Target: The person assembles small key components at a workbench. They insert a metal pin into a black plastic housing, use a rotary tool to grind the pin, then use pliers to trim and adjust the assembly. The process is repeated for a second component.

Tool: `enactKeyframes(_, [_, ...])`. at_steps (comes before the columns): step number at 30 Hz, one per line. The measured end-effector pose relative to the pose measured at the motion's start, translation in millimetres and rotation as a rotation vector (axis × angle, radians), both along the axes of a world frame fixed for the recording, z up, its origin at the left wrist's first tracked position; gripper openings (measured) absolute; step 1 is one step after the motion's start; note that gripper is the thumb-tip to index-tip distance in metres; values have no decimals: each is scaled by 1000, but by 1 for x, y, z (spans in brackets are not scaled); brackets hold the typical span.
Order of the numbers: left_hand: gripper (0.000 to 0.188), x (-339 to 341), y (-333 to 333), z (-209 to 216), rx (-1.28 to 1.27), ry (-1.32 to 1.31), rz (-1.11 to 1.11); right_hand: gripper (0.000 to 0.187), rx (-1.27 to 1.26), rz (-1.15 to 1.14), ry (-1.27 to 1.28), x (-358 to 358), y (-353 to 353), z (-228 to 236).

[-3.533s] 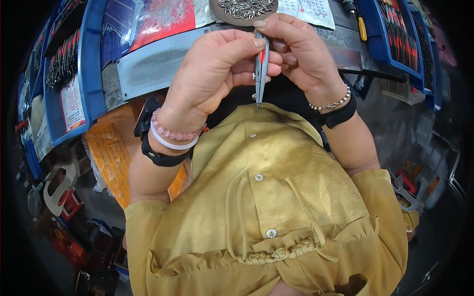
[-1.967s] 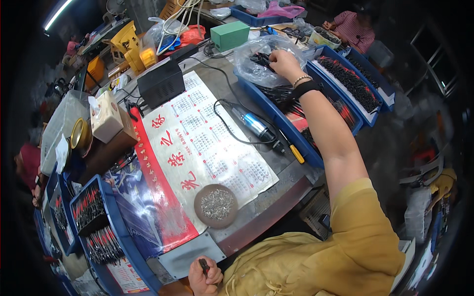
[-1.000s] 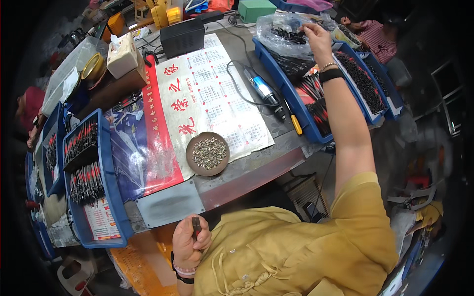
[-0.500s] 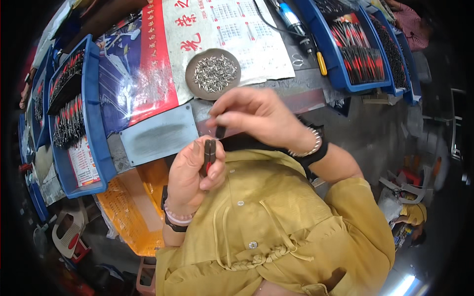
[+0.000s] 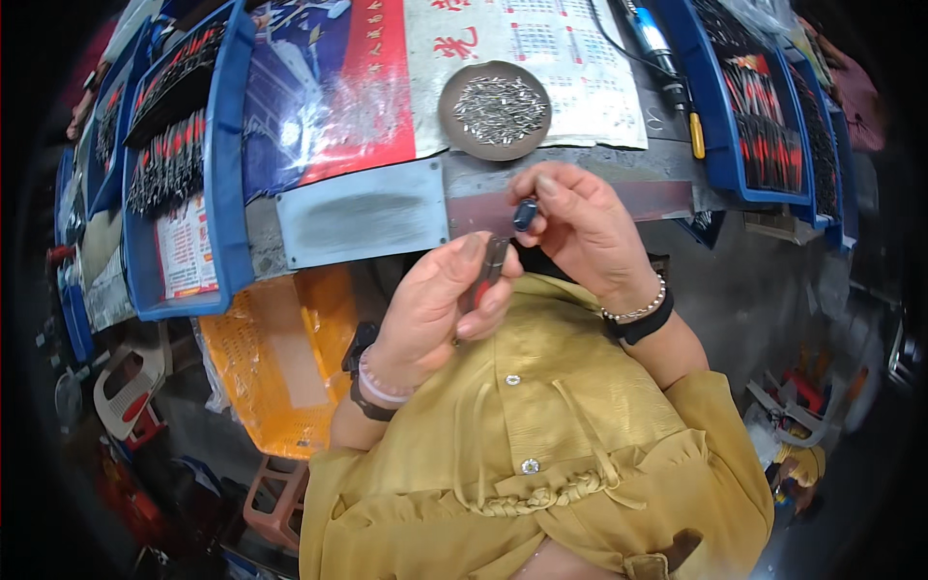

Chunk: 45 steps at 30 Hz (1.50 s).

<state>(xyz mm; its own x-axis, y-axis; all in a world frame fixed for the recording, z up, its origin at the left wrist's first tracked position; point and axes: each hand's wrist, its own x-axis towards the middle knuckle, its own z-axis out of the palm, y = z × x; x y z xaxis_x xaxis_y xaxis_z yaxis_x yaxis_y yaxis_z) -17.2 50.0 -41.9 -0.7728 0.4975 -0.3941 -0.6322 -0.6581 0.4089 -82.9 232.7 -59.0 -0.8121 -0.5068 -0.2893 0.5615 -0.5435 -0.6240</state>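
Note:
My left hand (image 5: 440, 295) is closed around a small dark tool (image 5: 490, 266) with a red part, its blunt tip sticking up between thumb and fingers. The lower end of that tool is hidden in my palm. Just to the right and slightly higher, my right hand (image 5: 590, 227) pinches a short dark blue-black piece (image 5: 525, 214) with a shiny end. The two held things are close together but apart. Beyond my hands, a round brown bowl (image 5: 450, 130) holds many small silvery metal pins (image 5: 500, 109).
A grey metal plate (image 5: 362, 253) lies at the bench's near edge. Blue trays (image 5: 232, 222) of black-and-red tools stand at left, with another blue tray (image 5: 764, 191) at right. Beside it lie a blue-and-silver power tool (image 5: 655, 43) and a yellow handle (image 5: 697, 135). An orange crate (image 5: 237, 387) sits below.
The view has shifted, so the bench things appear farther right and higher. My right hand has turned and moved away to the right of the left hand's tool, which now tilts.

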Motion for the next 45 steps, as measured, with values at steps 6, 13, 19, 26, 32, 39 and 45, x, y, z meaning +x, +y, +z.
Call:
enactKeyframes(6, [39,3,3,-3,5,-48,-26,22,15,20,-12,4,1,-2])
enactKeyframes(13, [36,3,1,-8,144,-100,-54,21,18,12,12,3,-4,-4])
enactKeyframes(19, [37,4,1,-10,126,-102,-61,15,101,40,-28,0,-4,3])
enactKeyframes(26, [38,7,6,-10,51,-122,-37,19,285,90,100,6,-14,14])
enactKeyframes(32, [38,12,10,-11,99,-187,-7,20,400,43,188,23,-23,12])
enactKeyframes(39, [38,12,11,-15,264,-206,59,21,287,-143,140,31,-32,5])
enactKeyframes(45, [36,9,9,-23,370,-113,14,20,376,37,159,18,-23,15])
